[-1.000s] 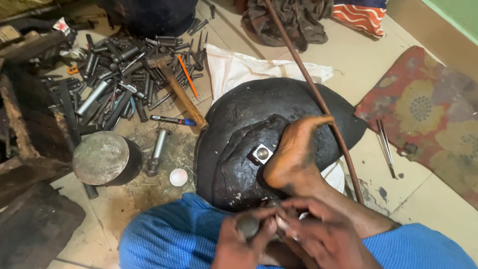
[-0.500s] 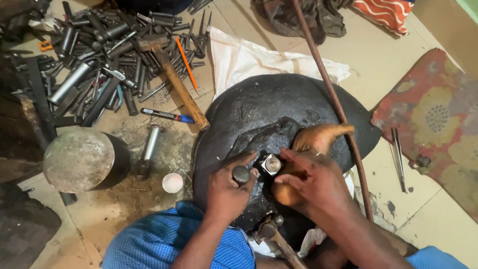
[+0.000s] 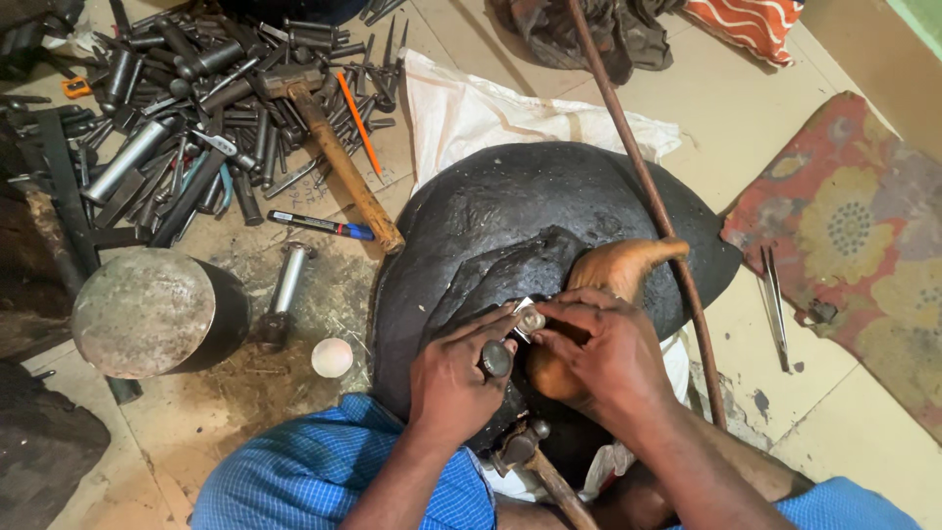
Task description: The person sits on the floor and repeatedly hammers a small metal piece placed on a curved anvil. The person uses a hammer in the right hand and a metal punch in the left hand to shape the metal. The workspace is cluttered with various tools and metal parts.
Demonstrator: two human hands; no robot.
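Note:
A big black domed block [image 3: 510, 211] lies on the floor in front of me, with my bare foot [image 3: 613, 270] resting on it. Both hands meet over a small silver metal piece [image 3: 527, 320] on the block. My left hand [image 3: 456, 378] presses beside the piece and has a short dark punch [image 3: 496, 358] tucked under its fingers. The fingers of my right hand [image 3: 594, 353] pinch the piece from the right. A hammer [image 3: 530, 456] lies under my wrists, its head near my lap.
A heap of steel punches and chisels [image 3: 186, 108] fills the top left, with a wooden-handled hammer [image 3: 339, 162] and a blue marker [image 3: 319, 226]. A round steel anvil block [image 3: 147, 314], a small white cup [image 3: 332, 357], a long rusty rod [image 3: 643, 191], tweezers [image 3: 775, 304] and a patterned mat [image 3: 854, 236] surround me.
My hands came forward from my lap onto the black block and closed in on the small silver piece. The view shifted down and right.

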